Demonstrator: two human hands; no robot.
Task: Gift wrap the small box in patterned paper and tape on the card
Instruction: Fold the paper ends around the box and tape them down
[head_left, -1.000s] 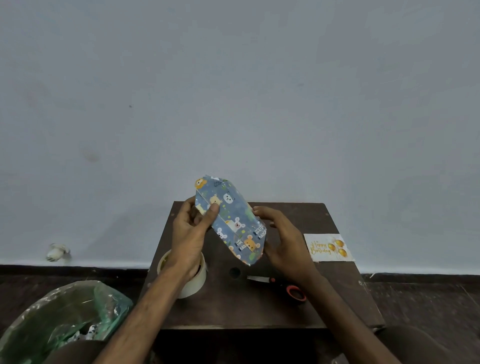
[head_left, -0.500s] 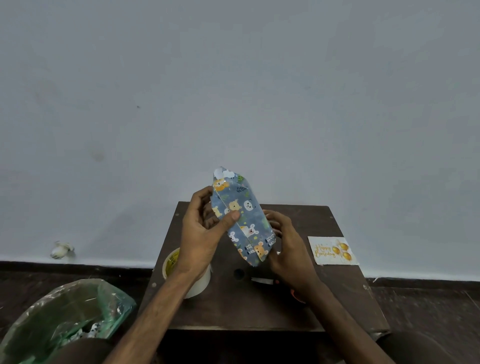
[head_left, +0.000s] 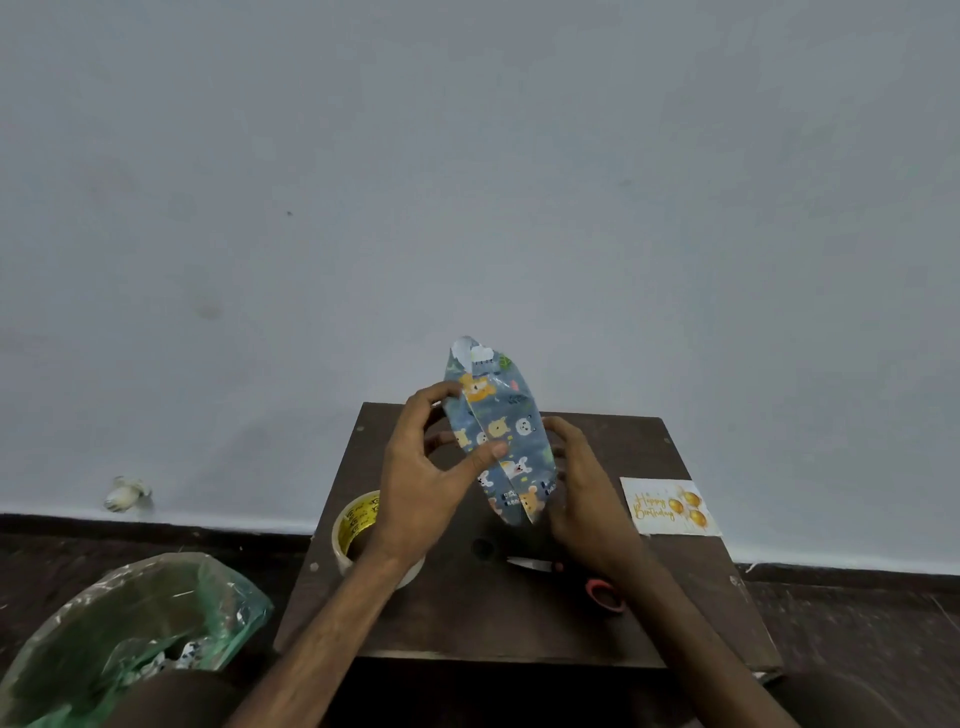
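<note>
- Your left hand (head_left: 421, 483) pinches the wrapped box (head_left: 498, 436), thumb on the front seam; your right hand (head_left: 587, 493) curls its fingers round the right edge.
- Box is held above the bench (head_left: 493, 613), long axis near upright.
- Card (head_left: 670, 506) lies to the right, nearest your right hand.

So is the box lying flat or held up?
Held up: left hand and right hand hold the box on end over the table.

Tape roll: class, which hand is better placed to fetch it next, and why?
Probably the left hand: the tape roll lies just below its wrist, while the right hand is across the box, nearer the scissors.
</note>
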